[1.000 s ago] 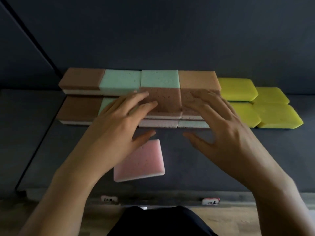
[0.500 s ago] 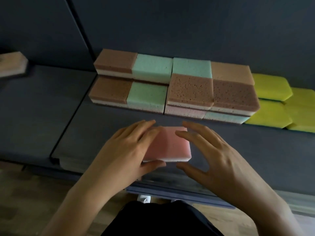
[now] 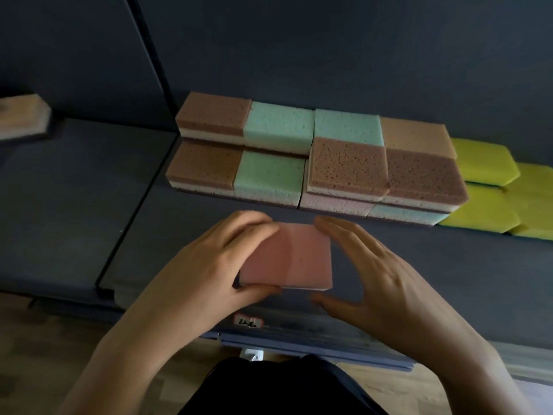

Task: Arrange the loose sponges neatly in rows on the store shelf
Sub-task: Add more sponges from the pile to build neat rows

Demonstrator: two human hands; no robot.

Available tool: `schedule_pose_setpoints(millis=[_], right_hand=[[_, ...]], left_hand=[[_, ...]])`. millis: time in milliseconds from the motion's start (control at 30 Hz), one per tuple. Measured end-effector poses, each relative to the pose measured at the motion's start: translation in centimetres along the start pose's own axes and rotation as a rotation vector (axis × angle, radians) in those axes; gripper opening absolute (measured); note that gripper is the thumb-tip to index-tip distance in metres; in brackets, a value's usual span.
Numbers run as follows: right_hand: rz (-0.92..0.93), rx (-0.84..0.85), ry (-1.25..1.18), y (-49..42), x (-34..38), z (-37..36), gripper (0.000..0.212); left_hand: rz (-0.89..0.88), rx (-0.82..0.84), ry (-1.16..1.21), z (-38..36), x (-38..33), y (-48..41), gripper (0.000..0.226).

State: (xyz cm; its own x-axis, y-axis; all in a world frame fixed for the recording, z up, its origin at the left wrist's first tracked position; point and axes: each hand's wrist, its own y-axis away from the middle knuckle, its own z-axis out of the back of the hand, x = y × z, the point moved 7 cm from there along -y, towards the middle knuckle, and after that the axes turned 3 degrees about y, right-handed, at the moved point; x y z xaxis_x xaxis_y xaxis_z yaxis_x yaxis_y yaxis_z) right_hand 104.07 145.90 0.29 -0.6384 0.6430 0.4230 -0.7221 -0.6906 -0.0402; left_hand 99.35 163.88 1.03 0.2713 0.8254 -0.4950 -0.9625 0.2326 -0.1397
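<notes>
The flat pink square foam sponge [image 3: 294,259] sits near the front edge of the dark grey store shelf [image 3: 449,271], apart from the arranged rows further back. The left hand [image 3: 209,271] grasps it, with fingers [image 3: 248,232] curled over its far-left corner and the thumb pressed against its near edge. The right hand [image 3: 383,274] is spread loose just beside the sponge's right side; its fingers reach the far-right corner, though whether they actually touch cannot be told.

Behind, a block of brown and mint-green rectangular sponges [image 3: 269,151] stands in two rows, and to its right a taller double-stacked group [image 3: 386,172] with pink and pale blue sponges underneath. Yellow hexagonal scouring sponges [image 3: 484,187] fill the far right.

To do this step well, I would square the pink sponge to the rows before moving it, so its edges run parallel with the front faces of the stacks. Foam compresses easily, so a light pinch at opposite edges with both hands should hold it flat without bending it. The likely home seems to be the open strip directly in front of the stacks, or atop the lower left block to level the heights. Slide it flush against its neighbour, avoiding a shove that would push the stacked pile out of line
</notes>
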Motion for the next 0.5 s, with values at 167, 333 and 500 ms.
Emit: schedule_pose_setpoints(millis=[167,333,500], right_hand=[[0.035,-0.075,0.005,-1.3,1.2,0.3,0.075],[0.07,-0.124,-0.008,-2.8,2.3,0.7,0.072],[0.088,-0.183,-0.003,-4.1,2.7,2.0,0.078]], left_hand=[[-0.04,-0.014,-0.167,1.4,-0.4,-0.3,0.069],[-0.096,-0.031,-0.281,2.4,-0.9,-1.3,0.067],[-0.074,-0.06,-0.261,4.1,-0.1,-2.9,0.067]])
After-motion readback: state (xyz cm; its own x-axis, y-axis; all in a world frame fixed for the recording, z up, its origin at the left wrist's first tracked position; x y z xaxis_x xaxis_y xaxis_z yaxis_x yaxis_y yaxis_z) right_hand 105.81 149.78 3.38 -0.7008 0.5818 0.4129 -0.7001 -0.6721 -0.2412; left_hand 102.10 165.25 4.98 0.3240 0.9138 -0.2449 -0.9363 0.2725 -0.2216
